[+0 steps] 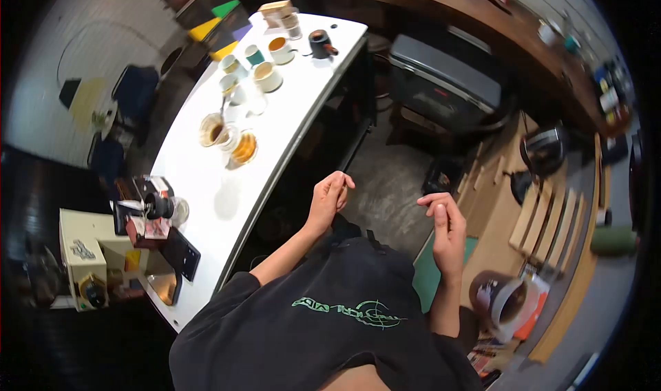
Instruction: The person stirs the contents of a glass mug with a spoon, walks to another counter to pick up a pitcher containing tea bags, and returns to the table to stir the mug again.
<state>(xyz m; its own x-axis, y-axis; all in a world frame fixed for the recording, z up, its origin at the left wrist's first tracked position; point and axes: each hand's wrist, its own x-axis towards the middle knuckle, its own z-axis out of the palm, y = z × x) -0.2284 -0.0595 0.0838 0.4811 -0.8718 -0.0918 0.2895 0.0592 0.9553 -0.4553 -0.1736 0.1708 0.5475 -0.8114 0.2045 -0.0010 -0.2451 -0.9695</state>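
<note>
My left hand (pixel 330 199) hangs in the air beside the long edge of the white table (pixel 206 205), its fingers curled together with nothing showing in them. Over the floor to the right, my right hand (pixel 446 229) is raised with fingers bent but apart, and it holds nothing. Nearest to the left hand on the table stands a glass coffee server (pixel 244 147) with amber liquid. Beside it is a coffee dripper (pixel 212 130) with dark coffee grounds inside. Neither hand touches these.
Several cups, including a white cup (pixel 268 77), and a black mug (pixel 321 44) stand at the table's far end. A phone (pixel 182 253) and a coffee grinder (pixel 158 205) are near its front. At right are a wooden rack (pixel 547 226), a kettle (pixel 542 150) and a dark box (pixel 444 81).
</note>
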